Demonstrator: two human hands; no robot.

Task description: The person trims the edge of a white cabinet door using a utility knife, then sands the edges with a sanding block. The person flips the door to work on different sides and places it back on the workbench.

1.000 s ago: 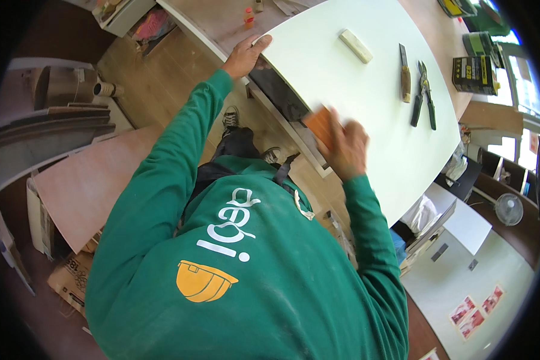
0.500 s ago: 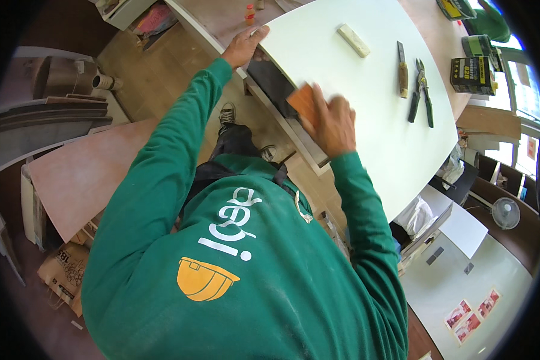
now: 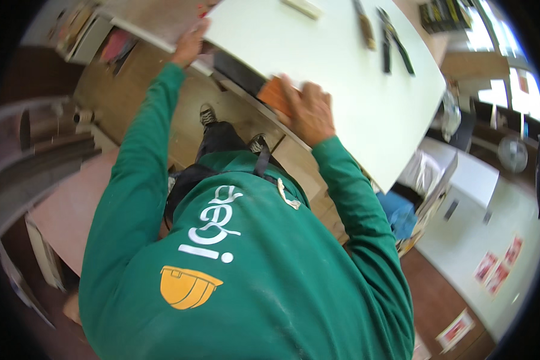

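Note:
A large white board (image 3: pixel 354 102) with a curved far edge lies on the bench. My left hand (image 3: pixel 189 47) grips its left corner, fingers at the edge. In my right hand (image 3: pixel 309 113) is a flat orange-brown block (image 3: pixel 276 96), held at the board's near edge; its underside is hidden. Farther back on the board are a pale block (image 3: pixel 303 8), a wooden-handled tool (image 3: pixel 365 27) with a narrow blade, and snips (image 3: pixel 393 45) with dark handles.
Dark and yellow cans (image 3: pixel 444 17) stand at the far right. Beyond the board's right end are a white plastic bag (image 3: pixel 423 171), a blue cloth-like item (image 3: pixel 397 213) and a fan (image 3: pixel 512 155). A pinkish panel (image 3: pixel 72 210) and stacked boards (image 3: pixel 54 159) are at left.
The whole view has shifted, so the board and tools sit farther up and left, slightly blurred. My right hand keeps the block at the board's edge; my left stays at the corner.

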